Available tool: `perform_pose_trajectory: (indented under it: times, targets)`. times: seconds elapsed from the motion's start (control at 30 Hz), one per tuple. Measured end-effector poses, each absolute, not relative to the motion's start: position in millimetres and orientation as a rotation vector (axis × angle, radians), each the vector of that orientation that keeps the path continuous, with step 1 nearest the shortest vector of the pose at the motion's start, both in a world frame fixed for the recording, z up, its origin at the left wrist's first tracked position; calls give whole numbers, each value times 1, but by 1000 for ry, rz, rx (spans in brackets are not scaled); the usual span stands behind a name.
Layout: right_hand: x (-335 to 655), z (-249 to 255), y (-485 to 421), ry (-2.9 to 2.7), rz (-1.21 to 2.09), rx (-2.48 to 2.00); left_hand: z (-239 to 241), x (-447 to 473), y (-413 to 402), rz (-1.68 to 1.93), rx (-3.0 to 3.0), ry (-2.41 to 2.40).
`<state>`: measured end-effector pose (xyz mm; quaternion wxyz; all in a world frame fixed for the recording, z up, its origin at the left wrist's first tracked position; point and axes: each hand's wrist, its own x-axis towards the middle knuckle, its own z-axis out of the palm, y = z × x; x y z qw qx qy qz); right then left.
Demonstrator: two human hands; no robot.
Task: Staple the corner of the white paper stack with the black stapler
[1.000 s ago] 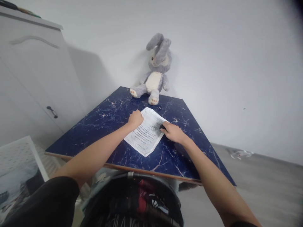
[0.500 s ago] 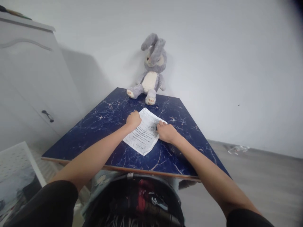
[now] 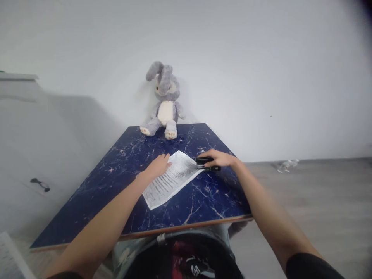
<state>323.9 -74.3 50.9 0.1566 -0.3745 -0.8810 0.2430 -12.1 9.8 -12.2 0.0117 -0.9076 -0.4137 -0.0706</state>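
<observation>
Now both arms reach forward over the dark blue marbled surface [image 3: 122,170]. The left hand [image 3: 158,167] lies flat, fingers released and spread, pressing on the left edge of the printed sheet [image 3: 170,180]. The right hand [image 3: 222,159] comes in palm down from the right, its fingers grasping a black stapler [image 3: 207,163] set at the sheet's far right corner. That sheet is white, slightly creased, covered in lines of dark print, lying askew near the middle. A grey plush rabbit [image 3: 163,101] sits at the far edge against the wall
</observation>
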Motion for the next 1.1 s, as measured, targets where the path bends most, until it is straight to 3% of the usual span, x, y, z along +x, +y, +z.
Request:
perform_pose_trajectory:
  times: [0.1, 0.37, 0.53, 0.7, 0.9, 1.1]
  targets:
    - [344, 51, -71, -2226, 634, -1145, -16, -9, 7, -262, -2901, -1083]
    - [336, 43, -62, -1662, 97, -1281, -17, -2, 3, -260, -2936, -1030]
    - [305, 31, -64, -2049, 413, -1133, -15, 5, -3, -367, -2996, -1039]
    - [272, 18, -67, -2266, 590, -1041, -16, 8, 6, -852, -3115, -1244]
    - [277, 15, -64, -2304, 733, -981, -17, 9, 7, -1455, -3276, -1298]
    - [311, 8, -58, -2070, 1254, -916, -18, 12, 3, -1583, -3464, -1161]
